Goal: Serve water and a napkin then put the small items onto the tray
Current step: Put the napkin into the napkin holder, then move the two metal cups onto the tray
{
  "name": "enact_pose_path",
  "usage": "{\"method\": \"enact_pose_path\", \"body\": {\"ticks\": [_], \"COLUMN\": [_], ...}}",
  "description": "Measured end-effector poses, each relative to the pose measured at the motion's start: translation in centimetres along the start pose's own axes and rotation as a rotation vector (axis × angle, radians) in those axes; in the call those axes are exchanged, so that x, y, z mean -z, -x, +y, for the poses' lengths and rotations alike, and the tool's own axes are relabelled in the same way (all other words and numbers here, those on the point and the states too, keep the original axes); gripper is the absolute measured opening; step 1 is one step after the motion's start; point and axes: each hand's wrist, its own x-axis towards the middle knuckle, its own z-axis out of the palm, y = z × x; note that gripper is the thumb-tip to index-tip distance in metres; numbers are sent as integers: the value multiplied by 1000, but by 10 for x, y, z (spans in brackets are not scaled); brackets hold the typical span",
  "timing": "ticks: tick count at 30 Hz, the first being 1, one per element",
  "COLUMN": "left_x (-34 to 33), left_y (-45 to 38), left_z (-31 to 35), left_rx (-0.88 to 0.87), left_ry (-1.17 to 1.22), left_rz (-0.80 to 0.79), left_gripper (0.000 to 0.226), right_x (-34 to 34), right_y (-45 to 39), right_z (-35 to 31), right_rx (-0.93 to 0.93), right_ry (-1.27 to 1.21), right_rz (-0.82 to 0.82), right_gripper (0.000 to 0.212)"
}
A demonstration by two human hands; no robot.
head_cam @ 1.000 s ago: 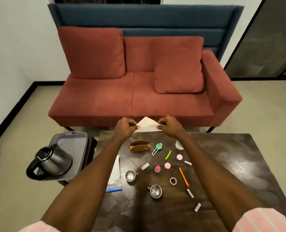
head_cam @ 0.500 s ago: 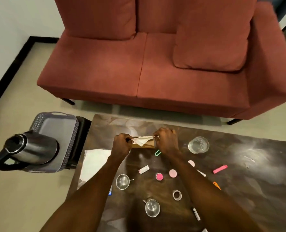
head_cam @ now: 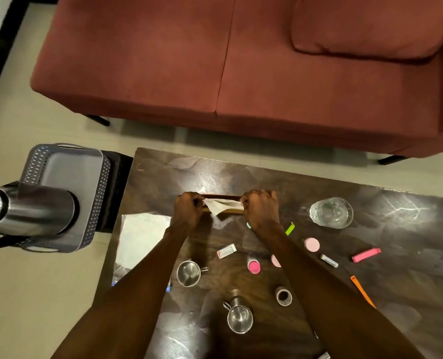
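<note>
Pinching the napkin (head_cam: 221, 205) ends over the wooden holder (head_cam: 230, 210) — both hands (head_cam: 188, 211) (head_cam: 260, 211) — near the table (head_cam: 163, 174) far edge.

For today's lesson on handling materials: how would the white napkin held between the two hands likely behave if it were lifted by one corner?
The napkin looks thin and creased, sagging between the left hand and right hand, so it would probably hang limp. It likely weighs very little. It may tear if pulled hard.
</note>
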Motion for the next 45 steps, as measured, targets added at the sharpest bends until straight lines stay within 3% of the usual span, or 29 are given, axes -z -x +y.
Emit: {"method": "enact_pose_path", "body": {"ticks": [10, 17, 22, 34, 41, 45], "left_x": [1, 4, 3, 33, 63, 76], "left_y": [11, 37, 69, 177, 252, 292], "left_z": [-7, 1, 7, -12, -34, -42], "left_rx": [-57, -36, -69, -223, -242, -246], "left_ry": [-20, 48, 54, 96, 76, 98], "left_rz": [6, 15, 42, 45, 17, 7], "left_gripper": [26, 46, 43, 45, 46, 46], "right_x": [3, 24, 43, 55, 70, 77], "right_y": [11, 32, 56, 160, 241, 283], "right_z": [0, -10, -26, -70, -106, -119], "right_rx": [-37, -55, -45, -98, -86, -111], "right_ry": [-51, -162, -246, -331, -368, -381], "right_rz": [-68, -21, 12, 159, 303, 306], "right_gripper": [30, 43, 54, 57, 56, 58]}}
